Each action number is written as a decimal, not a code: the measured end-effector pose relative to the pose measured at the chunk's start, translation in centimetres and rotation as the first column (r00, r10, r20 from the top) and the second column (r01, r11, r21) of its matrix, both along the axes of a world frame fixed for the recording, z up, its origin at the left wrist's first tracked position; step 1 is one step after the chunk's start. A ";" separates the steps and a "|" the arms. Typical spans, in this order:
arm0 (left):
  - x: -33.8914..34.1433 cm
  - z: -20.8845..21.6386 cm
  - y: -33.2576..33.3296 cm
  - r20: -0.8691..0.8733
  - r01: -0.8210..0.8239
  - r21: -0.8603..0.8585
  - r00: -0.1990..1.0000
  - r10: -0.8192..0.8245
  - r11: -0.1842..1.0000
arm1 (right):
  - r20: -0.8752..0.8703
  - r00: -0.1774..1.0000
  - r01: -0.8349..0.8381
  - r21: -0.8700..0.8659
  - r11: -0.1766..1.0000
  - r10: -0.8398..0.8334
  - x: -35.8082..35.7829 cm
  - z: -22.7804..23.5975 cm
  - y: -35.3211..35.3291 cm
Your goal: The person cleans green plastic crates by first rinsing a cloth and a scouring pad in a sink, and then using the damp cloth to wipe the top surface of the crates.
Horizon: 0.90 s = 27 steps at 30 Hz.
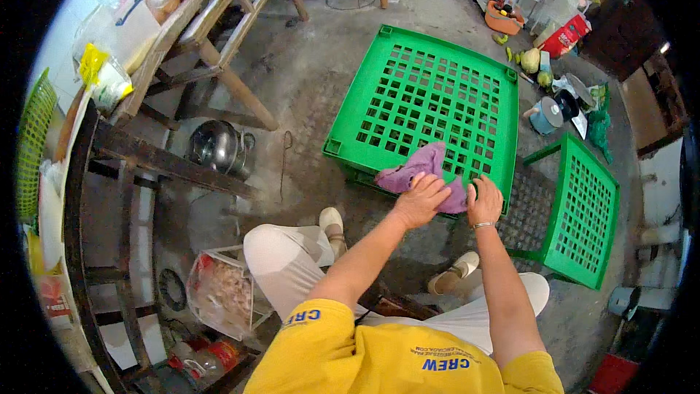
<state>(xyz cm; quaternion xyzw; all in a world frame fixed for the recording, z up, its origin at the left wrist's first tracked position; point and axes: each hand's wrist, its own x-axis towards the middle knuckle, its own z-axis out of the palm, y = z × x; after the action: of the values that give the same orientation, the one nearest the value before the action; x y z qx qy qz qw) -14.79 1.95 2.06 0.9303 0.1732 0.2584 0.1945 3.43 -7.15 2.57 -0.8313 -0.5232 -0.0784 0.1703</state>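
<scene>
A large green plastic rack (pixel 437 102) with a grid of square holes and raised rims sits in front of my knees. Small sockets show at several of its corners. Over its near edge lies a purple cloth (pixel 408 175), bunched up. My left hand (pixel 421 201) presses on that cloth with its fingers closed round part of it. To the right, my right hand (pixel 485 201), with a bracelet at the wrist, curls its fingers over the rack's near rim, beside the cloth's end. A second green rack panel (pixel 583 208) stands tilted on legs at the right.
On the left stand a wooden frame (pixel 233 47) and a dark bench (pixel 168 160), with a metal pot (pixel 219 147) beneath. A bagged white basket (pixel 222 292) is by my left knee. Vegetables, a light-blue pot (pixel 545 117) and an orange basket (pixel 504 18) line the far right.
</scene>
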 end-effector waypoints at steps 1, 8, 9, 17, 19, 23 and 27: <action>-0.8 -0.6 0.7 0.008 -0.052 0.022 0.999 0.052 0.998 | 0.001 1.000 0.003 -0.003 1.000 -0.003 0.2 0.1 0.1; -8.8 -2.3 6.1 -0.017 -0.375 0.209 0.922 0.387 0.903 | 0.047 0.999 0.023 0.022 0.999 -0.024 0.4 -0.5 0.3; -9.8 -1.9 6.9 -0.045 -0.422 0.214 0.897 0.440 0.881 | 0.032 0.999 0.019 0.010 1.000 -0.019 0.4 -0.5 0.4; -14.5 1.0 19.4 0.130 -0.474 -0.812 0.421 0.898 0.340 | 0.039 0.999 0.030 -0.029 0.999 -0.029 0.3 -0.7 0.4; -14.0 -0.5 20.5 -0.033 -0.408 -0.877 0.580 0.814 0.254 | 0.049 0.999 0.008 -0.028 1.000 -0.007 0.4 -0.9 0.1; -11.3 -2.0 19.2 -0.233 -0.626 -0.627 0.718 0.655 0.463 | 0.068 0.997 0.022 -0.034 0.999 -0.019 0.6 -0.2 0.0; -12.4 -4.1 19.7 -0.328 -0.757 -0.512 0.609 0.722 0.406 | 0.049 0.999 0.006 -0.018 1.000 -0.006 -0.6 -0.2 0.6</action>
<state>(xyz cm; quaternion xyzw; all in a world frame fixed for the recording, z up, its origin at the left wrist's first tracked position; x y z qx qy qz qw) -27.14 21.69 -2.04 0.6480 0.6435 0.2217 0.3419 2.83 -6.56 2.33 -0.8322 -0.5254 -0.0947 0.1498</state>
